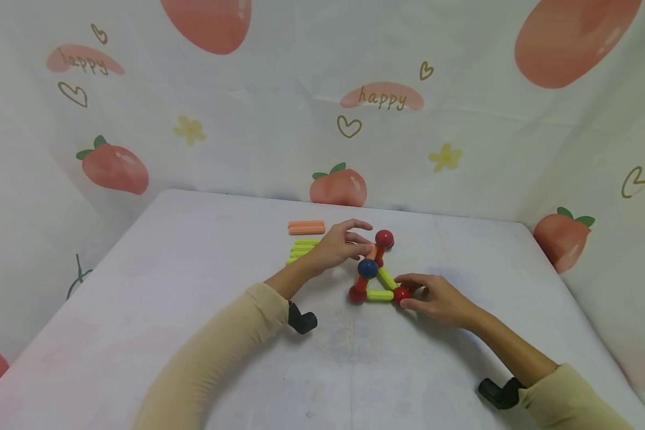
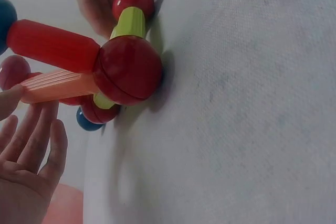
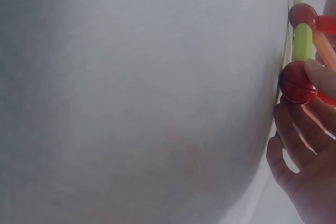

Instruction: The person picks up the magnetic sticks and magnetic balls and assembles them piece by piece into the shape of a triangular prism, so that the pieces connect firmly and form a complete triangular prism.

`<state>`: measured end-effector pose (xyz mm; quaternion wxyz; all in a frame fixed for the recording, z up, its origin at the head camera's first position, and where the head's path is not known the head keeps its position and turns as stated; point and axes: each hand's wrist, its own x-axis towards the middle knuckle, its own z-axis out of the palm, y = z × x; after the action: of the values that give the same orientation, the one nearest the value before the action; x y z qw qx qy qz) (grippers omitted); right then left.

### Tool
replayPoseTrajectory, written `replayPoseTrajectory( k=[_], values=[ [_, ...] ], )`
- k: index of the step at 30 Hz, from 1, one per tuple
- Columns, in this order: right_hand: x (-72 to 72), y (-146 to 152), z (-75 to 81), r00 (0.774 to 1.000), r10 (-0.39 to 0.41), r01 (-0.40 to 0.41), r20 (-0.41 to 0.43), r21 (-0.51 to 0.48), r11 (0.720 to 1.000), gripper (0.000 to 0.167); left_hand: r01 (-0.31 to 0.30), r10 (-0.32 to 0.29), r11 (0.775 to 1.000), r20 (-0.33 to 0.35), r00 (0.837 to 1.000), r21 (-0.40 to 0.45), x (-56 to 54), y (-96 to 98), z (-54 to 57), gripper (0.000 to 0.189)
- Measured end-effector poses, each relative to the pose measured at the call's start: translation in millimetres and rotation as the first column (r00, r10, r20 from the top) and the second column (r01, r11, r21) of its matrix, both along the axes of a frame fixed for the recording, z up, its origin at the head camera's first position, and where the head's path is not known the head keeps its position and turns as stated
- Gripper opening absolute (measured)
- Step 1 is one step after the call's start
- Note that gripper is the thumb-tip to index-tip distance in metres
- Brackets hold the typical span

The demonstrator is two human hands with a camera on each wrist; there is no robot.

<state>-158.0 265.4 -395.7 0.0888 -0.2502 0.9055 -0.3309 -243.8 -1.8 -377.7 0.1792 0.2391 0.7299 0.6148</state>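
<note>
A frame of sticks and balls stands on the table, with yellow-green sticks (image 1: 380,295) along its base. At its near left corner a red ball (image 2: 128,70) carries a red stick (image 2: 55,45) topped by a blue ball (image 1: 368,268). Another red ball (image 1: 384,239) tops the far corner. My left hand (image 1: 340,245) pinches the upper end of a slanting orange stick (image 2: 60,85), whose lower end meets the near left ball. My right hand (image 1: 435,297) holds the right corner's red ball (image 3: 299,82) between thumb and fingers.
Two orange sticks (image 1: 306,230) lie side by side behind my left hand. Several loose yellow-green sticks (image 1: 301,248) lie nearer, partly covered by that hand. A printed cloth (image 1: 279,119) hangs behind the white table (image 1: 322,370).
</note>
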Motion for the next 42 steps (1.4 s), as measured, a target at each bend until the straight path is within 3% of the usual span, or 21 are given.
replayPoseTrajectory(
  k=[9, 18, 22, 27, 33, 37, 42],
  values=[
    [-0.3, -0.3, 0.5, 1.000, 0.002, -0.002, -0.004, 0.001, 1.000, 0.048, 0.050, -0.047, 0.997, 0.048, 0.998, -0.064, 1.4, 4.4, 4.5, 0.051],
    [0.2, -0.4, -1.1, 1.000, 0.000, 0.000, -0.003, 0.001, 1.000, 0.048, 0.057, -0.056, 0.995, 0.020, 0.998, -0.078, 0.1, -0.2, 2.9, 0.050],
    [0.7, 0.0, -1.8, 1.000, -0.002, 0.002, 0.001, 0.001, 1.000, 0.049, 0.016, -0.017, 0.996, -0.009, 1.000, -0.083, -3.6, -22.0, 3.4, 0.045],
    [1.5, -0.5, -0.9, 1.000, 0.001, -0.001, -0.007, 0.001, 1.000, 0.049, -0.093, 0.092, 0.990, -0.015, 0.996, -0.110, -9.7, -65.0, 3.8, 0.044],
    [1.6, -1.3, 0.3, 1.000, 0.005, -0.005, -0.002, 0.003, 1.000, 0.049, -0.184, 0.190, 0.962, 0.012, 0.982, -0.202, -10.1, -118.6, -1.1, 0.045],
    [1.5, -1.2, 0.8, 1.000, -0.005, 0.005, 0.002, 0.011, 1.000, 0.049, -0.177, 0.185, 0.939, 0.000, 0.983, -0.296, -8.3, -140.6, -6.5, 0.043],
    [1.8, -1.7, 0.2, 1.000, -0.018, 0.018, 0.004, 0.018, 1.000, 0.049, -0.129, 0.107, 0.922, -0.080, 0.991, -0.364, -6.0, -148.3, -12.6, 0.041]
  ],
)
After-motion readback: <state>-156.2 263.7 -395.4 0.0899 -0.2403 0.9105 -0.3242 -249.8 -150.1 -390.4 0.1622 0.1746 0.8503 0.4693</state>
